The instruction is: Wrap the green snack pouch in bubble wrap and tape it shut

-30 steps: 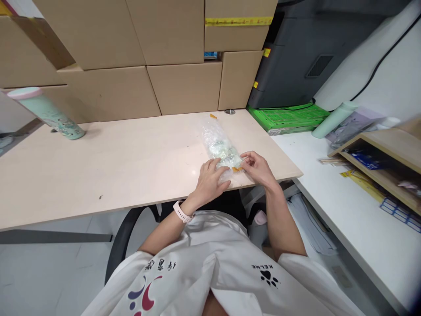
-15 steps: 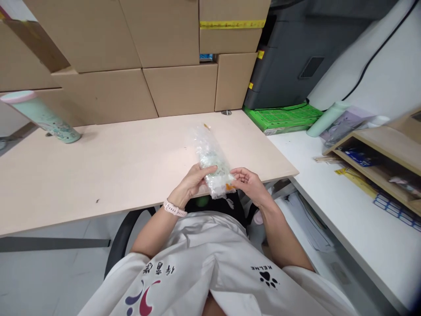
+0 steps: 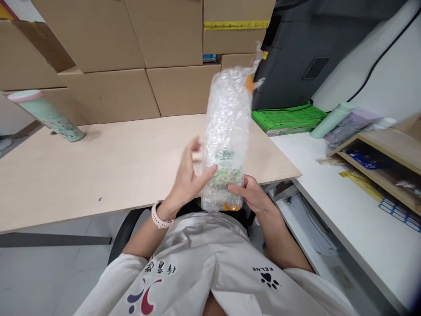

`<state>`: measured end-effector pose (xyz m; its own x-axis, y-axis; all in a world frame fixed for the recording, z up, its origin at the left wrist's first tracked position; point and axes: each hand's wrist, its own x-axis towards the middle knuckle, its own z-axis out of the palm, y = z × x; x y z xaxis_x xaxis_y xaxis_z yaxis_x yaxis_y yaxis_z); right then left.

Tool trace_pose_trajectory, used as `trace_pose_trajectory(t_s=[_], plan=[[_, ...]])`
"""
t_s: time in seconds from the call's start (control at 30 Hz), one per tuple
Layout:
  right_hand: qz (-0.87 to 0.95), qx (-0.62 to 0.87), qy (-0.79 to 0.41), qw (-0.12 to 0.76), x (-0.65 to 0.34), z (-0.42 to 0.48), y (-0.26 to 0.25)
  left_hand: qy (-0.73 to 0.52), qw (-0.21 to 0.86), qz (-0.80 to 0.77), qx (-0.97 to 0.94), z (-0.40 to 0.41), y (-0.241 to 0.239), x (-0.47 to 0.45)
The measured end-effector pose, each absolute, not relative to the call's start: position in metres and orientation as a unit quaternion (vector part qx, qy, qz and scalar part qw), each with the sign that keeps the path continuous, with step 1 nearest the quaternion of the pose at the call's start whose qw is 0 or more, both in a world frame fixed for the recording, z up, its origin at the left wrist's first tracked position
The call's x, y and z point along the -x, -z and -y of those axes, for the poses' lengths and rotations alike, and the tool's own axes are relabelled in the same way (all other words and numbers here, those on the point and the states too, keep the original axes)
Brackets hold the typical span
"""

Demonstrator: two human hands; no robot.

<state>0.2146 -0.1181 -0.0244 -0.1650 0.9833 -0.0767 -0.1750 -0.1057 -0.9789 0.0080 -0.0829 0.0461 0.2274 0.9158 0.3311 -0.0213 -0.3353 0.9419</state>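
Right hand [image 3: 251,195] cups the base of a long clear bubble-wrap parcel [image 3: 226,131], stood upright above the pale wooden desk [image 3: 115,153] edge; left hand [image 3: 187,177], fingers spread, steadies its side (green contents show through). Beyond: stacked brown cardboard boxes [image 3: 131,57], mint tumbler [image 3: 46,115].

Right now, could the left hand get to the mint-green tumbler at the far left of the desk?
Probably yes. The left hand only rests open on the bubble-wrapped package, and bare desk lies between it and the tumbler, though it stands well off to the side.
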Motion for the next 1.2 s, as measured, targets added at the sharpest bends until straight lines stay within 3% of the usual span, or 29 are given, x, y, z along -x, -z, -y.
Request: trace_pose_trajectory(t_s=[0.1,0.2,0.33,0.5,0.63,0.77,0.9,1.0,1.1,1.2], plan=[[0.467,0.428,-0.632,0.446,-0.216,0.123,0.022,-0.506,0.261,-0.326,-0.755,0.071,-0.083,0.013],[0.502,0.421,-0.636,0.407,-0.220,0.128,0.017,-0.424,0.234,-0.303,-0.820,0.051,-0.119,0.026],[0.530,0.414,-0.623,0.401,-0.223,0.133,0.007,-0.396,0.406,-0.302,-0.766,0.031,-0.128,0.022],[0.527,0.421,-0.601,0.429,-0.218,0.130,-0.009,-0.352,0.689,-0.284,-0.567,0.036,-0.081,0.004],[0.502,0.430,-0.589,0.466,-0.211,0.114,-0.028,-0.385,0.734,-0.319,-0.459,0.045,-0.054,-0.006],[0.518,0.454,-0.530,0.495,-0.205,0.074,-0.032,-0.460,0.671,-0.368,-0.451,0.041,-0.040,-0.015],[0.547,0.499,-0.506,0.442,-0.203,0.032,-0.010,-0.430,0.687,-0.384,-0.442,0.024,-0.013,-0.018],[0.603,0.597,-0.319,0.423,-0.204,0.019,0.005,-0.426,0.648,-0.415,-0.475,0.009,0.005,-0.011],[0.694,0.562,-0.149,0.426,-0.204,0.023,0.006,-0.454,0.490,-0.471,-0.577,0.000,0.008,0.000],[0.775,0.487,-0.106,0.389,-0.199,0.027,0.005,-0.438,0.272,-0.479,-0.710,0.000,0.004,0.006]])
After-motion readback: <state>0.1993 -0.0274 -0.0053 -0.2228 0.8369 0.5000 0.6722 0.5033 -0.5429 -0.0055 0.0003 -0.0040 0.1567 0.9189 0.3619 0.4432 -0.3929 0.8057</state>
